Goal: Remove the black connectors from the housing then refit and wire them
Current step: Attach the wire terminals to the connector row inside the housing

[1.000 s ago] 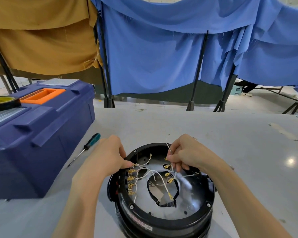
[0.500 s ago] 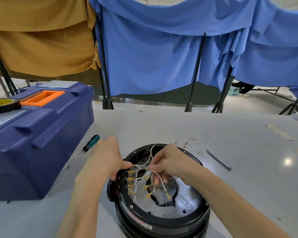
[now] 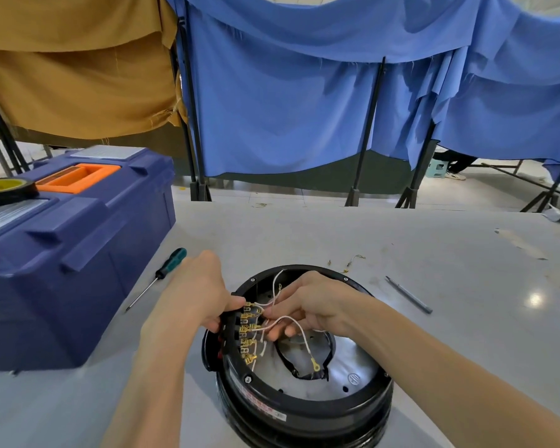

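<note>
In the head view, the right hand [image 3: 314, 302] is sitting lower and further left than a second ago. Then it was holding wires up over the upper right part of the round black housing [image 3: 304, 412]. Now it is reaching across the open middle toward the left inner wall. That shift is uncovering a slim grey metal tool [image 3: 408, 299] lying on the grey table [image 3: 304, 234] to the right of the housing. The left hand [image 3: 191, 295] is staying where it was, on the housing's left edge.

The left hand is gripping that left rim, fingers curled over the outside and the thumb tip pressing just above the top of the connector row. The black connectors [image 3: 232, 331] are sitting in a column against the left inner wall, brass terminals pointing inward, directly between the two hands. The right hand's fingers are curled and pinching the white wires [image 3: 274, 284] right beside those terminals, the fingertips almost touching the middle of the row. One wire is arching out from under that hand and ending in a yellow ring terminal [image 3: 314, 362] lying loose over the housing's centre opening.

At the left of the frame, a blue toolbox [image 3: 78, 253] is standing with a tape roll [image 3: 4, 190] on its lid. A teal-handled screwdriver [image 3: 172, 266] is lying between the toolbox and the left hand.
</note>
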